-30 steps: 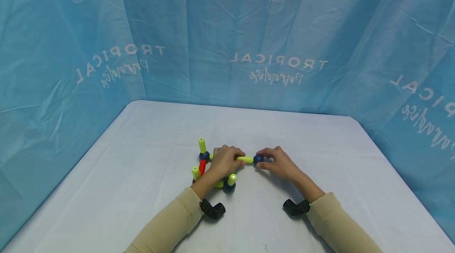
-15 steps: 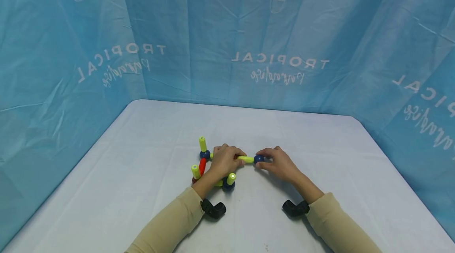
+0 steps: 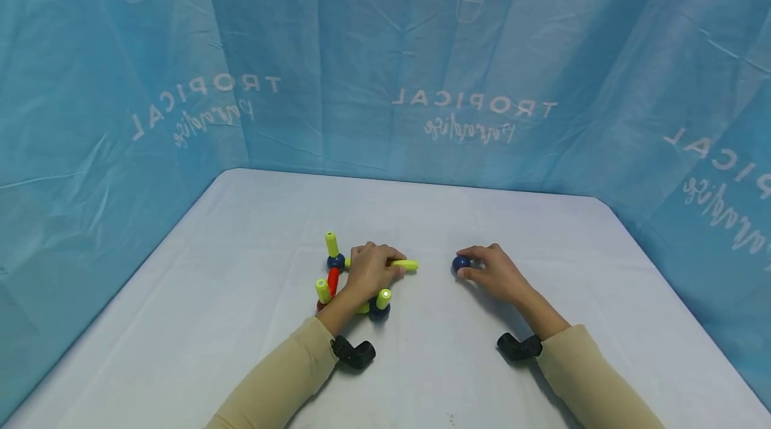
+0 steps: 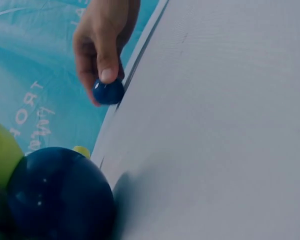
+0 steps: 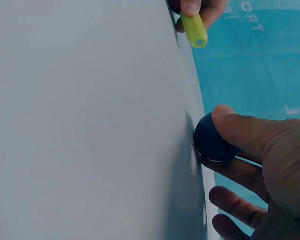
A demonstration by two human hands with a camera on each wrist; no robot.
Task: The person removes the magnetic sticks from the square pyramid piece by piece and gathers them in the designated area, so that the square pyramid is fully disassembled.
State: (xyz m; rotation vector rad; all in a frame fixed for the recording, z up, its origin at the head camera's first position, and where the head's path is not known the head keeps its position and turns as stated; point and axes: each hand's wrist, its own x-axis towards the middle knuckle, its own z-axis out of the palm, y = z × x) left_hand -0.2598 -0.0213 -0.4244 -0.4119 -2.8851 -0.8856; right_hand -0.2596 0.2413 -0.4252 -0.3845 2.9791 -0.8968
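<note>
In the head view my right hand (image 3: 496,275) pinches a dark blue ball (image 3: 460,264) between thumb and fingers, just off to the right of a yellow-green rod (image 3: 406,265). A gap separates ball and rod. My left hand (image 3: 370,272) grips the construction toy frame where that rod sticks out; a dark ball (image 5: 175,6) shows partly under its fingers in the right wrist view. Left of this hand stand a blue ball (image 3: 336,262) with an upright rod (image 3: 331,244), a red rod (image 3: 333,280) and a second upright rod (image 3: 322,291). Parts of the frame are hidden under the left hand and forearm.
The frame's near corner, a blue ball (image 3: 379,311) with an upright rod (image 3: 384,298), sits beside my left forearm. A white-covered table (image 3: 241,248) lies beneath everything. Blue printed curtains (image 3: 385,67) surround its far and side edges.
The blue ball has come off the end of the yellow-green rod and moved right with my right hand. My left hand and the frame have shifted slightly left.
</note>
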